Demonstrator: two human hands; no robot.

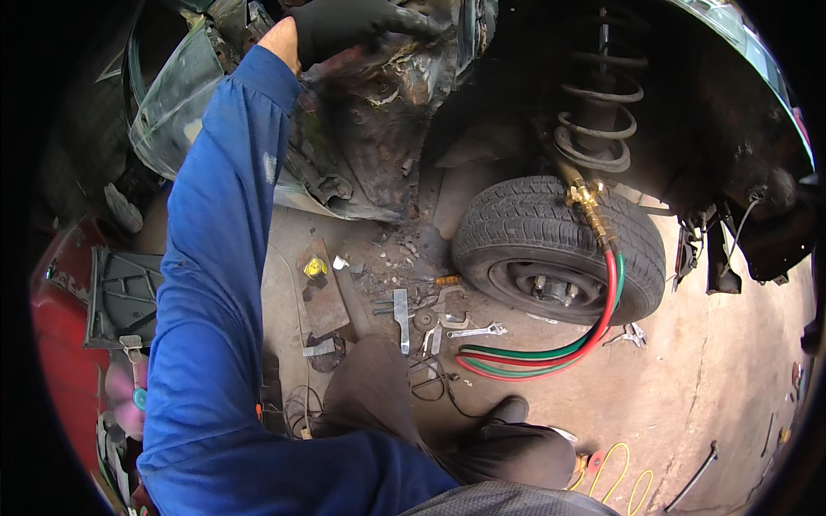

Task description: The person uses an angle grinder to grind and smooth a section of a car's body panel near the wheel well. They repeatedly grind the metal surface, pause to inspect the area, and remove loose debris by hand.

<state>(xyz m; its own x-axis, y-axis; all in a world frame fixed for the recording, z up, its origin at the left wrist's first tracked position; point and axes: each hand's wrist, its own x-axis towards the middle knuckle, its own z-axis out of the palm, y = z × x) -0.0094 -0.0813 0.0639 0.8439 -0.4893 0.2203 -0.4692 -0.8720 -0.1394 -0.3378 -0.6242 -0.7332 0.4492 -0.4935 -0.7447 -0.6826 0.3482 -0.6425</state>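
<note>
My left hand (348,30), in a black glove, is at the top of the head view, at the end of a long blue sleeve. Its fingers stretch rightward against the torn, rusty car body panel (379,129), and no tool shows in them. Part of the hand is cut off by the upper edge. My right hand is out of sight. To the right, a brass gas torch (585,198) leans on the tire (525,219), its red and green hoses (551,365) curving down to the floor.
A coil spring (602,129) hangs above the wheel. On the floor lie an adjustable wrench (477,330), a metal strip (401,318), pliers (632,334), a yellow tape measure (316,267) on a board, and a yellow cord (615,473). A red panel (64,344) stands at the left.
</note>
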